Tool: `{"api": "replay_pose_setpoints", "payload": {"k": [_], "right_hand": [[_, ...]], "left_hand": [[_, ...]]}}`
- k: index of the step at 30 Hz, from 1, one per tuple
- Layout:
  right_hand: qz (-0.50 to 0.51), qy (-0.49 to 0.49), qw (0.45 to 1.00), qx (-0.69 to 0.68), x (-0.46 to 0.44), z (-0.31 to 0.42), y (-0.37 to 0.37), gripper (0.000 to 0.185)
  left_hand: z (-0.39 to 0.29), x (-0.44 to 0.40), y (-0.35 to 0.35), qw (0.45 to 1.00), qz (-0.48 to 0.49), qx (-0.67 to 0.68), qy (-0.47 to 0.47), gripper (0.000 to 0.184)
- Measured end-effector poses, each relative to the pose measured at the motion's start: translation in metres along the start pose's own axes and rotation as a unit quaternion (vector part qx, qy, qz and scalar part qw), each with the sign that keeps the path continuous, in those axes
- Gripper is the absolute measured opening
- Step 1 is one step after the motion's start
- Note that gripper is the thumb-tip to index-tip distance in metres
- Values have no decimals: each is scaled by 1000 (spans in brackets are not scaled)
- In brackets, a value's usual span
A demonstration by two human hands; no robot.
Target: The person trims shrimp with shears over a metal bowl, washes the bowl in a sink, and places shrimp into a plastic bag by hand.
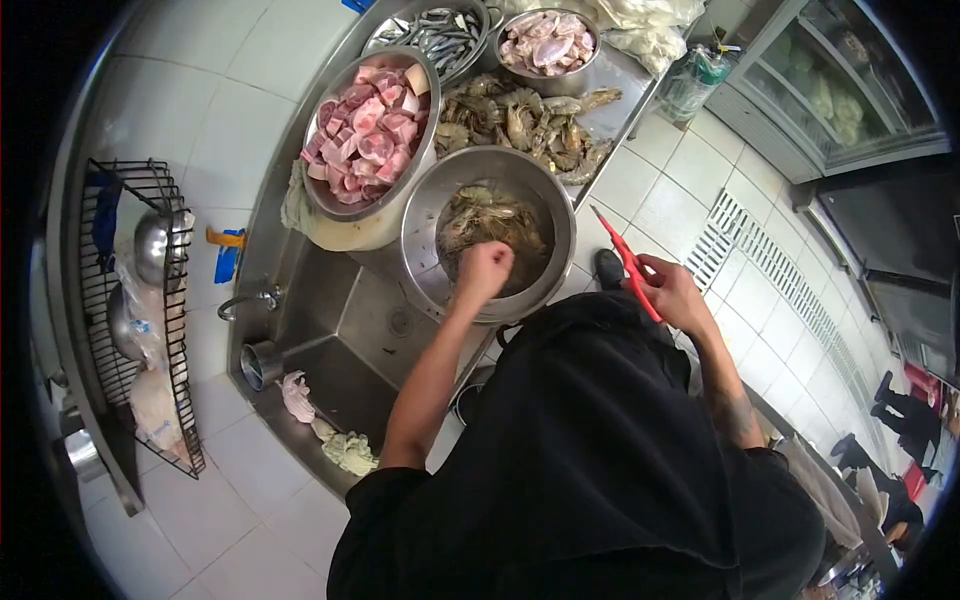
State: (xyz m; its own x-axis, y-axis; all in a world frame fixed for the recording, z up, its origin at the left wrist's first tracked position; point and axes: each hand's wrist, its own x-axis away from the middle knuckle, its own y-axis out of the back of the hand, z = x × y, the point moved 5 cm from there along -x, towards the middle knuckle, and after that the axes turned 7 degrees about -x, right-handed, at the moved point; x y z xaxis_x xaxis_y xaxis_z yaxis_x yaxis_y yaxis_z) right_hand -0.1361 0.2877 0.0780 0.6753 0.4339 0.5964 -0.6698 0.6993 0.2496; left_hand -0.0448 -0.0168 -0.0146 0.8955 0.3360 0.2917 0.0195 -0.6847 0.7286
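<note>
Over a round steel bowl (pixel 422 222) my left hand (pixel 485 270) is closed, fingers curled in; what it holds, if anything, is too small to make out. Shrimp (pixel 490 218) lie in liquid inside the bowl, just beyond that hand. My right hand (pixel 675 295), to the right of the bowl, is wrapped round red-handled scissors (pixel 632 262), whose blades point up and left. More large shrimp (pixel 525 118) are heaped on the steel counter behind the bowl.
Behind stand a bowl of cut meat (pixel 365 140), a bowl of small fish (pixel 435 40) and a bowl of pale meat (pixel 550 45). A sink (pixel 375 335) with a faucet (pixel 250 300) is at left, beside a wire rack (pixel 178 330). People (pixel 910 425) are at far right.
</note>
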Motion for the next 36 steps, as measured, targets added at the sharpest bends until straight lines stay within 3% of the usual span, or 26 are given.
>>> {"api": "replay_pose_setpoints", "payload": {"k": [2, 5, 7, 11, 13, 15, 19, 23, 25, 27, 28, 31, 33, 34, 35, 36], "right_hand": [[-6, 66, 997, 39, -3, 8, -4, 47], [-5, 67, 997, 48, -2, 6, 1, 47], [1, 80, 996, 44, -1, 12, -1, 49], [3, 84, 994, 77, -3, 11, -5, 52], [20, 41, 996, 76, 0, 13, -8, 51], [3, 91, 993, 75, -4, 12, -10, 50], [9, 87, 994, 72, -1, 17, -9, 48], [12, 85, 994, 69, 1, 27, -5, 47], [18, 86, 994, 71, 0, 30, -5, 48], [26, 85, 993, 74, -1, 29, -8, 49], [23, 94, 993, 62, -2, 30, -10, 47], [25, 115, 992, 44, -4, 35, -16, 45], [103, 82, 991, 2, -5, 39, -25, 45], [106, 83, 991, 3, -8, 41, -27, 45], [161, 19, 984, -76, -8, 37, -33, 44], [212, -46, 964, -154, -7, 33, -40, 43]], "left_hand": [[-17, 2, -22, 998, 17, -62, -25, 16], [-33, -9, -60, 986, -15, -149, -69, 25], [-41, -14, -47, 982, -88, -159, 54, 31], [-26, -26, -46, 976, -47, -201, 73, 37], [-21, -27, -53, 955, -19, -289, 64, 39], [-18, -27, -46, 946, -19, -314, 76, 43], [-20, -14, -23, 956, -65, -273, 86, 37], [8, -13, 19, 990, -114, -34, 79, 32], [24, -5, 40, 984, -90, 136, 74, 23], [31, 7, 59, 968, -109, 213, 71, 17], [30, 14, 72, 960, -146, 220, 89, 27], [22, 35, 94, 944, -156, 245, 156, 31], [41, 41, 96, 948, -163, 229, 148, 35], [44, 44, 99, 964, -155, 140, 162, 35], [47, 48, 101, 973, -143, 51, 176, 35], [56, 51, 99, 972, -144, 52, 179, 35]]}}
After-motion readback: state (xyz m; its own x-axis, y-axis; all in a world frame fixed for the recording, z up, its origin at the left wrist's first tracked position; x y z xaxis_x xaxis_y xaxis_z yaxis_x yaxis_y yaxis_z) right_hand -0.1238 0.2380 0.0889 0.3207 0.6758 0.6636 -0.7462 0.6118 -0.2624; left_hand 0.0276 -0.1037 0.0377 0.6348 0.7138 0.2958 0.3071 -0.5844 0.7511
